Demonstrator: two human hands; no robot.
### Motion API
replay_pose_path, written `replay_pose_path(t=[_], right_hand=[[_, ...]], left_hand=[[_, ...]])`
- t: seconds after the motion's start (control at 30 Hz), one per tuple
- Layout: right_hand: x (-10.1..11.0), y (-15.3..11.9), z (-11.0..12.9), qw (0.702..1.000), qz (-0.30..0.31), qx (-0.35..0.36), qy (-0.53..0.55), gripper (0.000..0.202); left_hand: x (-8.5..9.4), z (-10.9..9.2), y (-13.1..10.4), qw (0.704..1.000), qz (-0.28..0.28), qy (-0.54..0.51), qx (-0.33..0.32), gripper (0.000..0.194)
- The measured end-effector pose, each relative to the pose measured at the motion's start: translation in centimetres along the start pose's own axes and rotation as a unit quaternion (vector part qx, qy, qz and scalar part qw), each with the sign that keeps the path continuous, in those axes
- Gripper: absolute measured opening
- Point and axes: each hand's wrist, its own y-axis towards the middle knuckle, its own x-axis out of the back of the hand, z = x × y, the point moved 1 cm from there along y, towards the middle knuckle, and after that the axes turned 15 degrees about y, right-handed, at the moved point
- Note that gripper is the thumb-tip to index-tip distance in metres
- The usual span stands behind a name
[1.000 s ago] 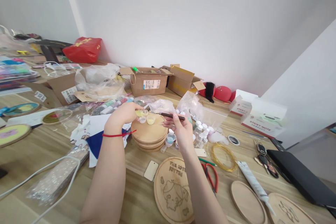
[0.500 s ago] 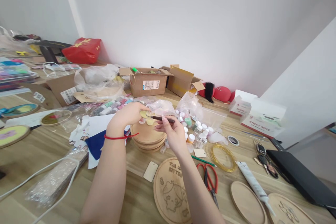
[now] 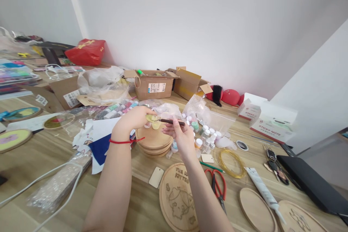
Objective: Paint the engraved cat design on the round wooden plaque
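My left hand (image 3: 138, 117), a red string at its wrist, is closed on a small pale-yellow container (image 3: 151, 117) above a stack of round wooden plates (image 3: 154, 138). What is inside the container is too small to make out. In my right hand (image 3: 181, 134) is a slim tool with a dark handle (image 3: 172, 121), held between thumb and fingers. Its light tip points left into or against the yellow container; the tip's kind is unclear. Another pale-yellow piece (image 3: 156, 125) shows just below, partly hidden by the hands.
Small white-capped jars (image 3: 208, 139) stand to the right. Nearer lie a carved wooden plate (image 3: 175, 199), red-handled scissors (image 3: 217, 185), a gold wire coil (image 3: 231, 163) and a white tube (image 3: 262, 188). Cardboard boxes (image 3: 153, 87) stand behind. A white cable (image 3: 78, 174) crosses the left side.
My right hand and the dark-handled tool have shifted slightly to the right. My left hand has stayed nearly in place with the yellow container.
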Motion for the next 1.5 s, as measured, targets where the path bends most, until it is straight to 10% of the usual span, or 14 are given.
replay_pose_path(t=[1.5], right_hand=[[0.9,0.0,0.7,0.995,-0.009,0.029,-0.093,0.029]], left_hand=[[-0.3,2.3,-0.3,0.996,0.006,0.043,0.075,0.050]])
